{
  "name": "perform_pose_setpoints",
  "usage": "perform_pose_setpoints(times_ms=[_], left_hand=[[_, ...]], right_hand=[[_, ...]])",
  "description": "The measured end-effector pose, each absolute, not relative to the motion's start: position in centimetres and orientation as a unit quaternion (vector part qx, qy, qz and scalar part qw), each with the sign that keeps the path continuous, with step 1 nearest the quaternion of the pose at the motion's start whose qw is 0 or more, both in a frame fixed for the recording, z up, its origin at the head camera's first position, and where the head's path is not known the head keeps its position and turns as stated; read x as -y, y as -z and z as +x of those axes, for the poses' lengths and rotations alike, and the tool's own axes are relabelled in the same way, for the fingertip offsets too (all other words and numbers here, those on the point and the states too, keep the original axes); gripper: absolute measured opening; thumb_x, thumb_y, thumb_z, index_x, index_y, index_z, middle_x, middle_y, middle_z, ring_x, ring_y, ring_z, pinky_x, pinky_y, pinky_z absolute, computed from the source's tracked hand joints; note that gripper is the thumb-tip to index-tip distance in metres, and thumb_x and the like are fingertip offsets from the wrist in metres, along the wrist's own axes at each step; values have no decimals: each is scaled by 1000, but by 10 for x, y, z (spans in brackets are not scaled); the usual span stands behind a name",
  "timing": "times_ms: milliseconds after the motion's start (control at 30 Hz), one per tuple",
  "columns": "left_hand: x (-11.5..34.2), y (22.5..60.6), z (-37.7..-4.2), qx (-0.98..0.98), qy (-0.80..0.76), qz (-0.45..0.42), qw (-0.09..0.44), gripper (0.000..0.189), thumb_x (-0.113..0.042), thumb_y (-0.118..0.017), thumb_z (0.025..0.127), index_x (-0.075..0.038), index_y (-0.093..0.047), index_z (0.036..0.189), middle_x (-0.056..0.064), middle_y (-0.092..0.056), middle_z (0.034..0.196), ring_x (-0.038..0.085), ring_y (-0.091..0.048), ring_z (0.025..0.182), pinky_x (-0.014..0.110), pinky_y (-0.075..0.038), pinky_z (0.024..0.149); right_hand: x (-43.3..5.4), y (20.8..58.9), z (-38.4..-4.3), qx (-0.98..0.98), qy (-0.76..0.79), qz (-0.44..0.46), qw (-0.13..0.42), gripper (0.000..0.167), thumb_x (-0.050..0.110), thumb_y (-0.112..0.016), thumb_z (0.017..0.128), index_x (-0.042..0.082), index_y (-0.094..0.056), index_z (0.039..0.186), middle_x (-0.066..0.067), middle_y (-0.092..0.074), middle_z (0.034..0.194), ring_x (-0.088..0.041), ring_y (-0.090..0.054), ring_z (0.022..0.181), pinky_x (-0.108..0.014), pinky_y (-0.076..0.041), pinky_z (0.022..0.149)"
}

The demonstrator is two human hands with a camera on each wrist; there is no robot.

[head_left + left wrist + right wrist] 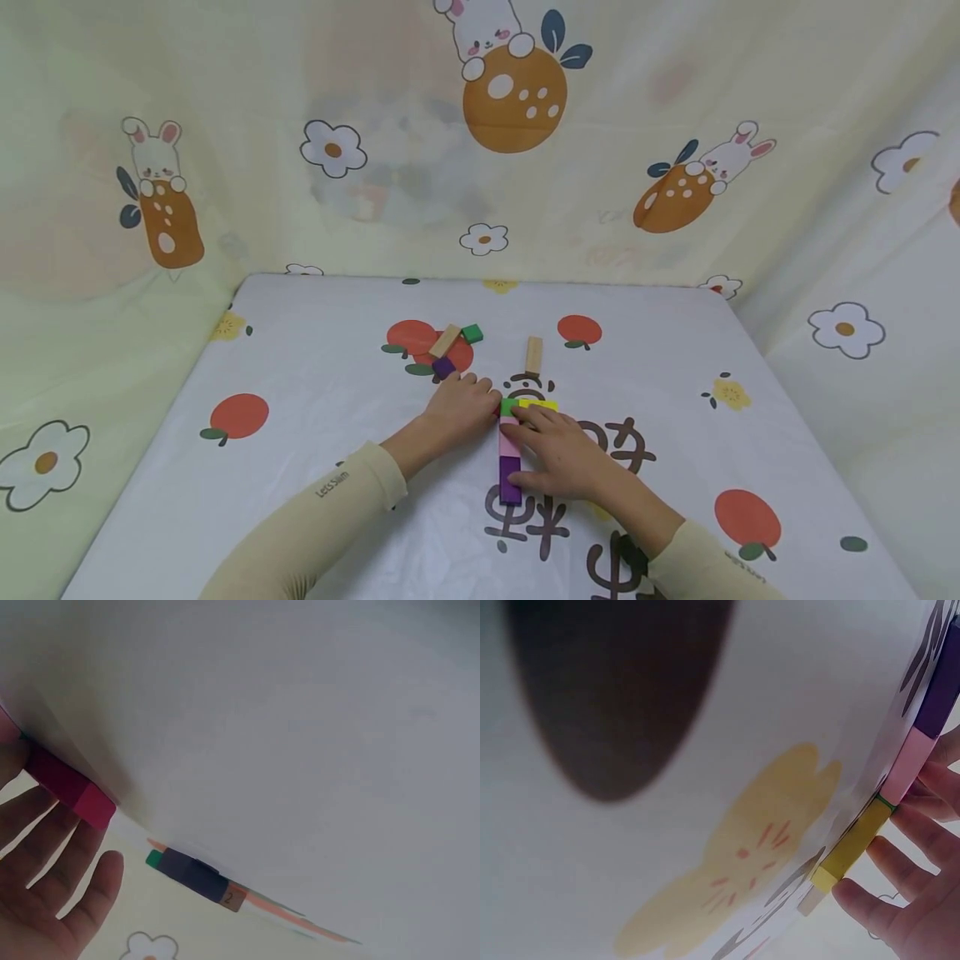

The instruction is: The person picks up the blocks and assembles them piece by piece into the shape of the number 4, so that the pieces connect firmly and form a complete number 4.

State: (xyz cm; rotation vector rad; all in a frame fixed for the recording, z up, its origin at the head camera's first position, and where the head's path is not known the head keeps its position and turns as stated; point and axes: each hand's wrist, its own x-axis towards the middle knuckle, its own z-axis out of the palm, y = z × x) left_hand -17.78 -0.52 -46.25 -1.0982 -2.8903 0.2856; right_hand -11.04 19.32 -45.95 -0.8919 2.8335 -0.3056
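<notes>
Purple block [507, 469], pink block [509, 444] lengthwise away from the person, left grip [465, 406] around red block [73, 789], right grip [562, 452] apart.

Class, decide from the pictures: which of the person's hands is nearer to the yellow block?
Right. The right hand touches the yellow block; the left hand is apart from it, left of the green block.
</notes>
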Motion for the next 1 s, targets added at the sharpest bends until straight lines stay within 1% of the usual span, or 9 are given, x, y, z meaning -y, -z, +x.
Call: perform_pose_setpoints(times_ms=[200, 400, 567, 800, 900, 1000], left_hand=[[4, 466, -178, 931, -96, -352, 20, 28, -40, -67, 101, -20, -74, 120, -1, -73, 106, 18, -66, 95, 32, -55, 84], [4, 466, -178, 932, -92, -350, 23, 28, -40, -67, 101, -20, -73, 119, -1, -72, 105, 18, -65, 92, 31, -55, 80], [6, 466, -174, 933, -86, -349, 30, 29, -40, -63, 103, -19, -70, 122, -1, -71, 110, 18, -65, 96, 33, -54, 84], [8, 461, -159, 932, -72, -353, 32, 37, -43, -59, 103, -19, -70, 129, 0, -67, 125, 20, -61, 110, 37, -52, 92], [9, 460, -154, 932, -58, -356, 24, 37, -44, -58, 101, -21, -71, 127, 0, -66, 126, 21, -61, 111, 38, -52, 94], [10, 461, -150, 930, -50, -363, 14, 41, -51, -57, 99, -21, -71, 122, 0, -66, 123, 21, -61, 110, 38, -52, 93]], right_hand=[[-192, 461, -111, -947, 101, -292, 88, 69, 51, -74, 90, 21, -56, 150, -13, -45, 160, -36, -41, 149, -65, -36, 116], [-192, 461, -111, -948, 98, -292, 86, 69, 52, -74, 90, 21, -56, 149, -12, -45, 160, -35, -41, 149, -64, -36, 117], [-192, 460, -111, -948, 97, -290, 85, 70, 53, -74, 90, 21, -56, 150, -12, -45, 160, -35, -40, 149, -64, -36, 117], [-192, 460, -109, -948, 100, -293, 80, 71, 52, -73, 91, 19, -55, 151, -13, -45, 160, -36, -41, 149, -65, -36, 116], [-192, 460, -109, -947, 102, -296, 73, 70, 52, -73, 91, 18, -56, 150, -13, -46, 159, -37, -41, 148, -64, -37, 116], [-192, 462, -109, -946, 102, -302, 63, 71, 52, -74, 90, 17, -57, 149, -13, -48, 157, -37, -43, 146, -64, -38, 114]])
